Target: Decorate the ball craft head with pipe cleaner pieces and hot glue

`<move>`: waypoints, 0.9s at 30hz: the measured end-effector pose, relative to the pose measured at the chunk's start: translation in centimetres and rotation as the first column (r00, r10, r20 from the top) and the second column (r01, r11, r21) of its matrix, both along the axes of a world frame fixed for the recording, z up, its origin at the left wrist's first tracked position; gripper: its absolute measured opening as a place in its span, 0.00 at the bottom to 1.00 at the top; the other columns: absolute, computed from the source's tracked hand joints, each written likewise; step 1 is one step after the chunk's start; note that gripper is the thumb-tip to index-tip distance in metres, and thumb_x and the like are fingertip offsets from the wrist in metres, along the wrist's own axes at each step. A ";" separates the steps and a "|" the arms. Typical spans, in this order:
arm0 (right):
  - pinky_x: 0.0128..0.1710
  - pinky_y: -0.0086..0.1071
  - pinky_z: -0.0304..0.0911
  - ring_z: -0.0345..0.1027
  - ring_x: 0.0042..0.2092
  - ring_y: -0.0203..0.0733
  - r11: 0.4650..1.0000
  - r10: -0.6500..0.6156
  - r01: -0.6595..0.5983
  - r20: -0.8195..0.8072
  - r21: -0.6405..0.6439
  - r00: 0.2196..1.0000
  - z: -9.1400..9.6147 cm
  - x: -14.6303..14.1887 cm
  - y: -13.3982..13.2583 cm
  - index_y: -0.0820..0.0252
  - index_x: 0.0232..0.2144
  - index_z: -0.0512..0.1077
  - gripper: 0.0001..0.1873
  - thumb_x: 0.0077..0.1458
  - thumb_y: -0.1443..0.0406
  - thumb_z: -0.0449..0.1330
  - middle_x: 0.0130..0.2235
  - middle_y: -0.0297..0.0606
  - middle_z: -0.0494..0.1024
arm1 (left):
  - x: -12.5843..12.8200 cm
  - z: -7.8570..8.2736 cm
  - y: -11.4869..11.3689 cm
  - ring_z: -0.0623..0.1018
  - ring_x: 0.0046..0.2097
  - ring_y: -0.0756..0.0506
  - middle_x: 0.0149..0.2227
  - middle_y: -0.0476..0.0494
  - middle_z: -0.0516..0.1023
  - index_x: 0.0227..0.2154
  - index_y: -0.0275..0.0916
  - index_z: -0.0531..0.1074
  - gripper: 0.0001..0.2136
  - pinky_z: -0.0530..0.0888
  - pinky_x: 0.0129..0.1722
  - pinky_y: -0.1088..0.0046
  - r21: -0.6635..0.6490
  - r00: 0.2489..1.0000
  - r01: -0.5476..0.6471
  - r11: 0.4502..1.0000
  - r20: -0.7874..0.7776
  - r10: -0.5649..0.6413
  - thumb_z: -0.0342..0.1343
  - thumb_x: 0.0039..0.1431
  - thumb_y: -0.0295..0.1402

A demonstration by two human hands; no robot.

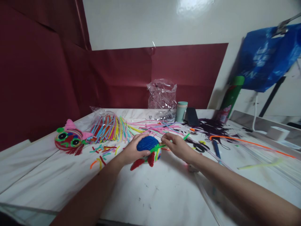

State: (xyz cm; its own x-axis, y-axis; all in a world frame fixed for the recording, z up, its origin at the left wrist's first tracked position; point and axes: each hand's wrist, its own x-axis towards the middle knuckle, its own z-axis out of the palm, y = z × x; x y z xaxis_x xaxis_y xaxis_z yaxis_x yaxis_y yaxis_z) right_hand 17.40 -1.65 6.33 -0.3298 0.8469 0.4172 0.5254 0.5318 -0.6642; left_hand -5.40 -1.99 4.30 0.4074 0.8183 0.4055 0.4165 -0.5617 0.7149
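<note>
A pipe-cleaner figure [147, 144] with a rounded blue top, red ear-like or fin-like pieces and multicoloured sides rests on the white marbled table. My left hand [133, 151] is wrapped round its left side, thumb along the front. On the other side, my right hand [172, 143] pinches a green pipe cleaner [162, 146] that joins the figure's right side; its free end sticks up past my fingers. The figure's underside and far side are hidden from me.
A finished-looking red pipe-cleaner fish [70, 138] lies at left, beside bundled pipe cleaners [110, 128] and short cut pieces [103, 155]. Scissors [201, 147], a blue-handled tool [215, 149], a phone [192, 116], a pale green cup [181, 111] and a green spray can [231, 99] stand or lie rightward.
</note>
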 end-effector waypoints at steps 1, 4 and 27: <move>0.30 0.30 0.59 0.66 0.30 0.39 0.999 -0.029 0.028 0.014 0.042 0.999 0.1 0.1 -0.2 0.59 0.27 0.67 0.12 0.56 0.60 0.50 0.28 0.36 0.75 | 0.0 0.0 0.0 0.62 0.61 0.37 0.60 0.42 0.61 0.58 0.45 0.60 0.32 0.59 0.60 0.60 0.006 1.000 0.003 1.000 0.001 -0.003 0.62 0.49 0.37; 0.33 0.33 0.61 0.68 0.33 0.41 0.973 -0.046 0.022 0.098 0.230 0.994 0.0 0.1 -0.9 0.60 0.30 0.70 0.09 0.55 0.66 0.50 0.30 0.39 0.77 | -0.1 -0.1 0.0 0.62 0.61 0.37 0.60 0.42 0.61 0.58 0.46 0.60 0.32 0.59 0.60 0.61 0.020 1.000 0.003 1.000 0.006 -0.003 0.62 0.48 0.38; 0.40 0.40 0.58 0.66 0.40 0.46 0.777 -0.008 -0.168 0.276 0.606 0.961 -1.2 -0.6 -1.6 0.60 0.38 0.70 0.06 0.58 0.68 0.54 0.36 0.44 0.76 | 0.2 0.0 -0.2 0.65 0.59 0.37 0.59 0.40 0.64 0.57 0.42 0.61 0.31 0.60 0.59 0.60 -0.011 0.998 -0.020 1.000 0.059 0.021 0.63 0.48 0.36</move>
